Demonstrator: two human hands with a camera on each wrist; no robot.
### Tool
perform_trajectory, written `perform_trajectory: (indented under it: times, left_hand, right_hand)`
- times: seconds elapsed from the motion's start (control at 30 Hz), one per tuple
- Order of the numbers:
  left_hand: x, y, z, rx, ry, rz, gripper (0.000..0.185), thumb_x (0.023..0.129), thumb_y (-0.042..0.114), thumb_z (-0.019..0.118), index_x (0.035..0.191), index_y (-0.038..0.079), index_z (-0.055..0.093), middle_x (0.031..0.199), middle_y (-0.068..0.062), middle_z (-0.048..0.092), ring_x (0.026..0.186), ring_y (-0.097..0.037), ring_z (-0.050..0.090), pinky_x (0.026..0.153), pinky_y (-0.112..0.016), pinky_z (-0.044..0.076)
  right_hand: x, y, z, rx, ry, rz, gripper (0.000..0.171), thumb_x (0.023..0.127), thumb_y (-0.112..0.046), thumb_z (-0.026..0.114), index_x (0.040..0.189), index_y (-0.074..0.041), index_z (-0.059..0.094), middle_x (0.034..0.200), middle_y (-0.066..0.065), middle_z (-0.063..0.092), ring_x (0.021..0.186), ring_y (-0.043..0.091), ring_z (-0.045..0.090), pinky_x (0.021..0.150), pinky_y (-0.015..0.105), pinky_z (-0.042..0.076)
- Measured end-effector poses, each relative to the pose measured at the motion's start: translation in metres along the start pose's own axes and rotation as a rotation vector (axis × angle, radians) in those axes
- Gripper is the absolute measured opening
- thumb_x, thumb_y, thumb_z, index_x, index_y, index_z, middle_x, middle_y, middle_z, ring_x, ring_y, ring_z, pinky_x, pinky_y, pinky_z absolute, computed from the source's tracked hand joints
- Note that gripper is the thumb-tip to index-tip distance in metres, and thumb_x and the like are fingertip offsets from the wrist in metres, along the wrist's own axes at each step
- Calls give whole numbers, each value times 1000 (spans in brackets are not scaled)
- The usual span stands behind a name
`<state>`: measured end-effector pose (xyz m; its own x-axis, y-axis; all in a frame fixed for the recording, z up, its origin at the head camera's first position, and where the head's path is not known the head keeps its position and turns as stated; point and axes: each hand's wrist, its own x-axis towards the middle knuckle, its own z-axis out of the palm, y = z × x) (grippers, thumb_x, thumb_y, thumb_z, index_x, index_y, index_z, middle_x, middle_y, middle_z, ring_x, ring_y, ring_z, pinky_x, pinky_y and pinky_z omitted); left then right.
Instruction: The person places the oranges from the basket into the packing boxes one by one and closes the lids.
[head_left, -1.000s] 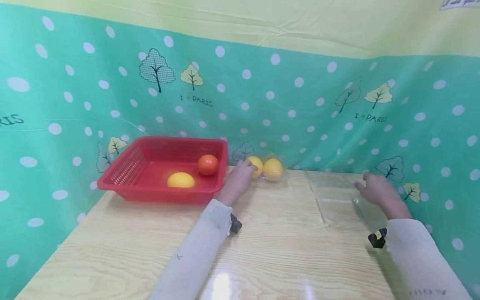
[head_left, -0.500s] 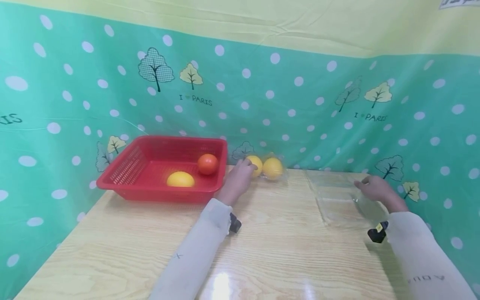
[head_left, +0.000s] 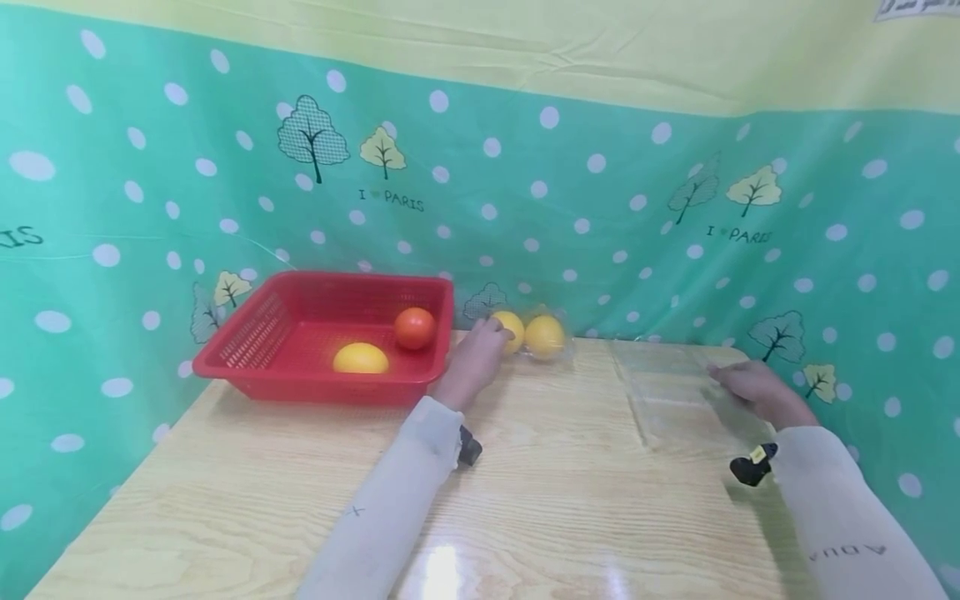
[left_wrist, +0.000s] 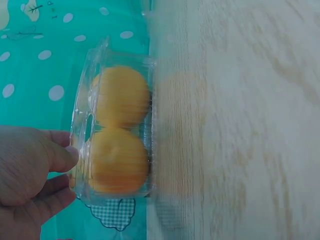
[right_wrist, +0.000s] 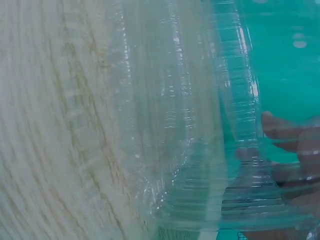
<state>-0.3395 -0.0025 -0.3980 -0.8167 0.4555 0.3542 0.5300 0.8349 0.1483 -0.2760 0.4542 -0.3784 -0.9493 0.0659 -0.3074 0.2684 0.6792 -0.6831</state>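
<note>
My left hand (head_left: 480,346) pinches the upper edge of a clear plastic clamshell box (left_wrist: 79,112), thumb on one side and fingers on the other. Inside it sit two oranges, the far orange (left_wrist: 122,95) and the near orange (left_wrist: 119,160); the box stands on the table near the back. My right hand (head_left: 753,387) is at the right end of the table, pinching the raised edge of a larger clear plastic box (right_wrist: 240,85). Its thumb shows blurred through the plastic in the right wrist view. No contents show in this second box.
A red plastic basket (head_left: 322,390) stands at the back left, just left of my left hand. In it lie a red tomato-like fruit (head_left: 414,328) and a yellow-orange fruit (head_left: 361,358). A green patterned curtain (head_left: 570,208) hangs right behind the wooden table (head_left: 555,500).
My right hand has come down from above the larger clear box to its edge, and its fingers have drawn together there. The left hand and the oranges' box stay in place.
</note>
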Motion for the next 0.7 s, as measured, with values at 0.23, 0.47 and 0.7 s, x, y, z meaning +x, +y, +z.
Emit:
perform_trajectory:
  times: [0.23, 0.47, 0.7]
  left_hand:
    - [-1, 1, 0, -13, 19, 2, 36, 95, -4, 64, 127, 11, 72, 126, -11, 60, 113, -26, 56, 97, -35, 52]
    - [-1, 1, 1, -10, 21, 10, 36, 95, -3, 65, 127, 11, 72, 126, -11, 61, 113, -26, 56, 96, -35, 53]
    - [-1, 0, 1, -18, 26, 17, 36, 95, -3, 64, 127, 11, 72, 125, -11, 62, 112, -26, 56, 97, -35, 52]
  right_hand:
    - [-2, 4, 6, 108, -1, -24, 71, 110, -33, 42, 146, 25, 26, 70, -4, 43, 57, 9, 40, 76, 32, 48]
    - [-1, 10, 7, 103, 26, -40, 60, 109, -34, 45, 133, 21, 45, 80, 5, 52, 71, 15, 51, 70, 31, 48]
    - [-2, 17, 6, 104, 39, -42, 57, 109, -36, 47, 128, 17, 47, 77, -1, 47, 68, 13, 48, 70, 31, 48]
